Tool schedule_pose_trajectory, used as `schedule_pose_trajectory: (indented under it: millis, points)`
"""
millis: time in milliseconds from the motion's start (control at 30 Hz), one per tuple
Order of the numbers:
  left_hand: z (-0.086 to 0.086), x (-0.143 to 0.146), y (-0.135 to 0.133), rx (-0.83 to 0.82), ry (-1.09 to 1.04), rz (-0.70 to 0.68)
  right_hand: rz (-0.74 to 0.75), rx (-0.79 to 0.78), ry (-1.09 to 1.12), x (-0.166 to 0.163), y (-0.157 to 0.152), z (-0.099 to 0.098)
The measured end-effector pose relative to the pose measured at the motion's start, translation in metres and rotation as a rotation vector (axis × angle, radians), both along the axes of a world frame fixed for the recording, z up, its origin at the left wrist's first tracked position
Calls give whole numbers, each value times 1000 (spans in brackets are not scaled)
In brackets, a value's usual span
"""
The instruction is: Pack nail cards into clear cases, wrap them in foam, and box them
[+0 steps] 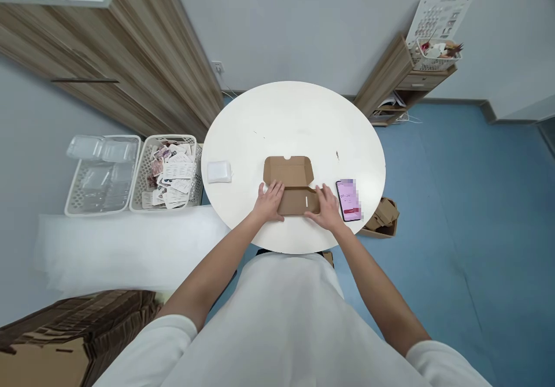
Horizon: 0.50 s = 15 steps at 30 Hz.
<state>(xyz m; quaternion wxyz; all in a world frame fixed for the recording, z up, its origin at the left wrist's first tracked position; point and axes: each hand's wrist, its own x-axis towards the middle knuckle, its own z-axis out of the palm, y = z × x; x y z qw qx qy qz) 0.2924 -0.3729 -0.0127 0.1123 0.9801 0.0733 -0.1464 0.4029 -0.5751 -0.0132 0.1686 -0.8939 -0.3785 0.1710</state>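
A flat brown cardboard box lies partly folded on the round white table, its lid flap open toward the far side. My left hand rests on the box's left end, fingers closed over the edge. My right hand presses on the right end, fingers bent over the folded side. A phone with a lit pink screen lies just right of my right hand. A small white packet sits on the table to the left of the box.
Two white baskets stand left of the table: one with clear plastic trays, one with printed cards. More folded cardboard lies on the blue floor at right. A wooden cabinet and a low shelf line the wall.
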Motion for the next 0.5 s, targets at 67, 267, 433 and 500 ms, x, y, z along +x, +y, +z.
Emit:
schedule_pose_trajectory:
  millis: [67,267,433,500]
  points:
    - [0,-1,-1,-6,1,21,-229,108,136,-1,-21,-5]
    - [1,1,-10,-18,10,63,-324,271,490,8,-36,-25]
    - [2,0,-18,-21,11,91,-218,192,388,22,-13,-22]
    - [1,0,-20,-24,10,111,-166,162,369,26,-7,-19]
